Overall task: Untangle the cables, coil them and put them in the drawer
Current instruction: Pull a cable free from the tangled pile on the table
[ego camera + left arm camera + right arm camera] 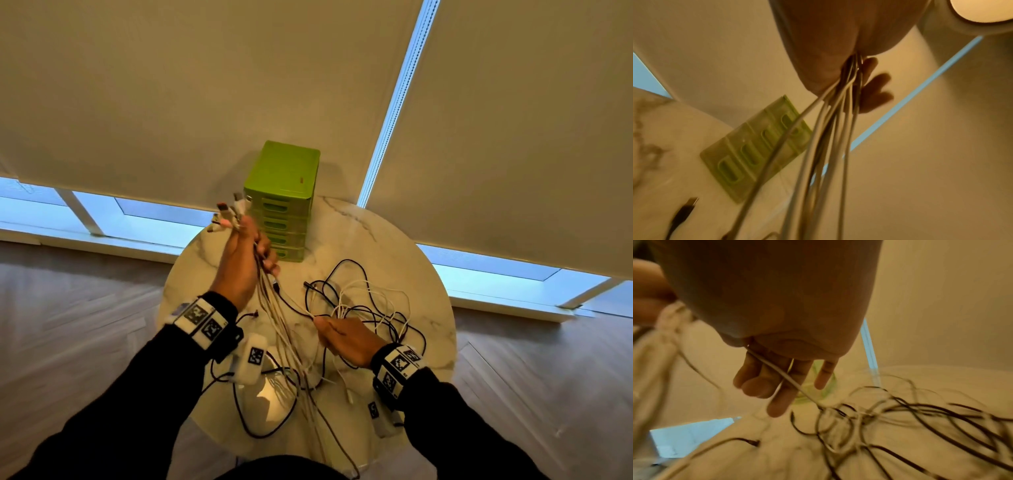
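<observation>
My left hand (245, 260) grips the cable bundle (274, 308); my right hand (346, 337) pinches one white cable (785, 374), its fingertips hidden from the head view.

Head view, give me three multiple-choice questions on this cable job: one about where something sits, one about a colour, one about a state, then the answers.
1. Where does the drawer unit stand?
A. At the far edge of the round table
B. On the floor
C. On the window sill

2. What colour is the drawer unit?
A. Blue
B. Green
C. Red

3. What is the left hand doing?
A. Resting flat on the table
B. Pulling a drawer open
C. Gripping a bunch of cables raised above the table

Answers:
1. A: the drawer unit stands on the marble table at its far edge, near the blinds.
2. B: its top and drawer fronts are bright green.
3. C: the left hand holds a bunch of cables, plugs sticking up above the fist, while the right hand pinches a white cable from the tangle.
</observation>
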A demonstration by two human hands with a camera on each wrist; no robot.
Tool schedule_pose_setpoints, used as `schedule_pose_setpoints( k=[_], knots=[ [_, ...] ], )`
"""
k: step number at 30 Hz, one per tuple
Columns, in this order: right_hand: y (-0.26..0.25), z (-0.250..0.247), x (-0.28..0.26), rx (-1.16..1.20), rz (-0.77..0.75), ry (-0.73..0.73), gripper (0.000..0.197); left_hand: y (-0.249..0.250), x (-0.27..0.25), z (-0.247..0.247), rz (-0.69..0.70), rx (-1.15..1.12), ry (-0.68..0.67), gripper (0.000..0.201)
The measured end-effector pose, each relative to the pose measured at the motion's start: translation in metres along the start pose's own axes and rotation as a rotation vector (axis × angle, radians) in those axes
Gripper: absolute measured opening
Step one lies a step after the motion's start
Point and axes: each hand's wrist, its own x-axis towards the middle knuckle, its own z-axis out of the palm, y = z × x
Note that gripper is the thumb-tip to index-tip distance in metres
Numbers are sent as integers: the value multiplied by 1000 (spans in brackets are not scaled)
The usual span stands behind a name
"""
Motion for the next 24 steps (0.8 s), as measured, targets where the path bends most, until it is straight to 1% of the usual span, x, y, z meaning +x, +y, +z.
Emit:
schedule_pose_setpoints(
  k=[2, 3, 4, 6, 7, 10, 11, 13, 14, 16, 17, 19, 22, 24],
  knots=[
    [22, 5, -2, 4, 64, -30, 58, 18, 9, -6, -4, -55, -2, 45],
    [30, 5, -2, -20, 75, -12, 59, 24, 12, -8, -3, -51, -4, 44],
    [37, 5, -1, -68, 77, 27, 63, 27, 13, -9, 2, -25, -7, 44],
    [42, -1, 6, -166, 70, 151, 79, 24, 12, -10, 5, 62, -30, 43],
    [40, -6, 10, -162, 72, 216, 80, 19, 10, -8, -6, 109, -45, 42],
    [11, -23, 19, 46, 58, 411, 43, -4, -2, 0, -72, 260, -98, 41],
    [-3, -27, 21, 111, 18, 467, 40, -12, -7, 3, -97, 306, -104, 43],
    [-28, -30, 21, 191, -86, 515, 38, -25, -16, 11, -141, 396, -87, 49],
    [-39, -28, 21, 209, -134, 514, 36, -30, -19, 16, -159, 425, -78, 52],
    [-54, -18, 21, 188, -203, 463, 32, -34, -22, 24, -196, 440, -100, 57],
    [-57, -14, 21, 159, -228, 430, 33, -35, -22, 27, -212, 435, -118, 60],
    [-61, -8, 22, 135, -272, 380, 42, -36, -18, 30, -225, 360, -122, 59],
    [-60, -9, 21, 239, -259, 300, 44, -33, -9, 32, -170, 215, -52, 50],
    [-50, -11, 18, 214, -229, 204, 48, -27, -3, 30, -130, 110, 27, 45]
  ],
)
